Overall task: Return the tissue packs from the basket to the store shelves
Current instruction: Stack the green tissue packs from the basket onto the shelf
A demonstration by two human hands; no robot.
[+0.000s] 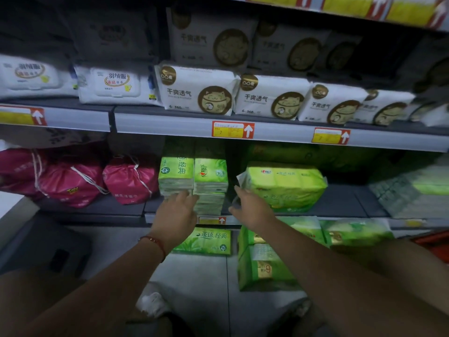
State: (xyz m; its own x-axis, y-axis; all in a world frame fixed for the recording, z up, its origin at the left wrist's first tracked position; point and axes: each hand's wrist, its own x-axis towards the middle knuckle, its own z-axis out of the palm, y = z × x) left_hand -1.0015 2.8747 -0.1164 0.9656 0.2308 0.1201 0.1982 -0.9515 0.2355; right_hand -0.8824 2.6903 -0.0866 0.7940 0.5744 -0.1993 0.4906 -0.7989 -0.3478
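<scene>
Green upright packs point(194, 181) between both hands; left hand point(176, 212) flat against their front, right hand point(250, 207) open beside. Soft, light, slick film; grip the sides.

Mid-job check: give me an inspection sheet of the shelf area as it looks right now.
Surface: grey metal shelf, partly stocked.
Job's things: upright green tissue packs; large green tissue bundle lying beside them, a gap between.
Clutter: pink drawstring bags at left; white cat-print packs above; green packs below.
Hands: left hand open at the upright packs; right hand open at the bundle.
Cables: nothing seen.
Surroundings: yellow-red price tags; basket not clearly in view.
</scene>
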